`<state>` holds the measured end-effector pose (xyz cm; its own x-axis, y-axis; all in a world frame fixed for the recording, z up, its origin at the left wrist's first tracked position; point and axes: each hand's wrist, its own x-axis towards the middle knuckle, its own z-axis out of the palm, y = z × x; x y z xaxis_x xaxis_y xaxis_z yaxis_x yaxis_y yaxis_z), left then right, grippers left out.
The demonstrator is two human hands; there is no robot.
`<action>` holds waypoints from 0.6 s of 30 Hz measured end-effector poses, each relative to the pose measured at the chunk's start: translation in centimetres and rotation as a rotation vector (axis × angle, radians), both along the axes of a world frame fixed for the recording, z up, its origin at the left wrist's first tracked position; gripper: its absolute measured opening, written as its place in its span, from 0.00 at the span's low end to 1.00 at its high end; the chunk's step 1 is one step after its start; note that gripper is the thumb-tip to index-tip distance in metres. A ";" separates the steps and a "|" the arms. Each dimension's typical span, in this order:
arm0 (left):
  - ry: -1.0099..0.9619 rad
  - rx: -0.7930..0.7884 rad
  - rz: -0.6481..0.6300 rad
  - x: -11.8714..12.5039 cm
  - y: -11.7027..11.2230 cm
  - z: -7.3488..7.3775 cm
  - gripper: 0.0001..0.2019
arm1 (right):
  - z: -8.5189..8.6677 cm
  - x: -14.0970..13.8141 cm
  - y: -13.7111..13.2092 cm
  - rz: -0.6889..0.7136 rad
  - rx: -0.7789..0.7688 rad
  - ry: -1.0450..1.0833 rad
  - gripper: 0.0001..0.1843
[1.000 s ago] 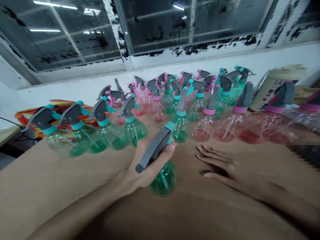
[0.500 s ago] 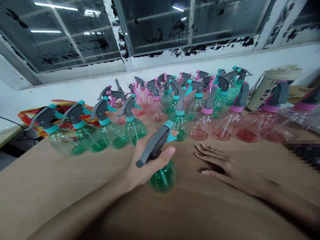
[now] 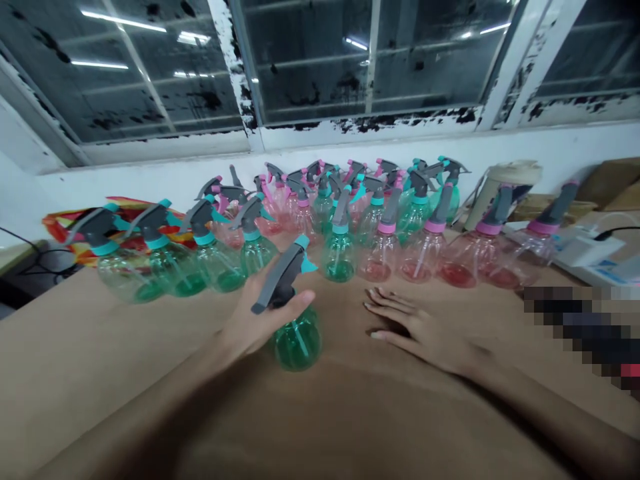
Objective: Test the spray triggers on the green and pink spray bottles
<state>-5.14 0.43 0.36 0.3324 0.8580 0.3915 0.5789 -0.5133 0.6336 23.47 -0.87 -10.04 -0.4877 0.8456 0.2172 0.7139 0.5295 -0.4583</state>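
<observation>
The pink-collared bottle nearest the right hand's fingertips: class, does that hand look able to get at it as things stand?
Probably yes: the right hand looks empty, and only a bare strip of table shows between it and the pink-collared bottle.

Beige container (image 3: pixel 491 189) nr wht wall (image 3: pixel 160 175), red/yellow bag (image 3: pixel 57 223) far L, cardboard (image 3: pixel 613 183) far R.

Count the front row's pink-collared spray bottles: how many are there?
4. Left to right: the first bottle stands beyond the right hand, the second bottle beside it, then the third bottle, and the fourth bottle ends the row. The last two overlap; none seems hidden.
</observation>
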 end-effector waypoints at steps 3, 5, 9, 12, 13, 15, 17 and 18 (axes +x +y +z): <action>0.068 -0.043 0.044 -0.3 -0.9 0.3 0.14 | -0.1 0.0 0.1 0.002 0.013 -0.003 0.30; 0.097 -0.044 0.036 -0.5 -1.6 0.6 0.16 | -0.1 -0.1 0.1 0.001 0.019 -0.009 0.31; 0.204 -0.047 0.044 -1.1 -2.8 1.0 0.18 | -0.2 -0.2 0.2 -0.006 0.025 -0.016 0.32; 0.193 -0.081 0.068 -1.6 -3.1 1.3 0.17 | -0.3 -0.2 0.4 -0.003 0.038 0.000 0.32; 0.176 -0.092 0.071 -1.7 -3.1 1.4 0.16 | -0.3 -0.2 0.4 0.000 0.045 0.003 0.31; 0.152 -0.124 0.054 -1.8 -2.8 1.7 0.16 | -0.3 -0.2 0.4 0.001 0.054 0.001 0.31; 0.158 -0.145 0.037 -1.9 -2.0 1.8 0.16 | -0.3 -0.2 0.4 -0.001 0.054 -0.007 0.32; 0.170 -0.141 0.033 -1.9 -1.3 1.8 0.16 | -0.3 -0.2 0.4 -0.002 0.053 -0.010 0.32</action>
<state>-7.01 -0.85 2.12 0.3541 0.9118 0.2078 0.6986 -0.4056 0.5894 23.30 -0.45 -10.36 -0.4885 0.8339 0.2569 0.7193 0.5515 -0.4224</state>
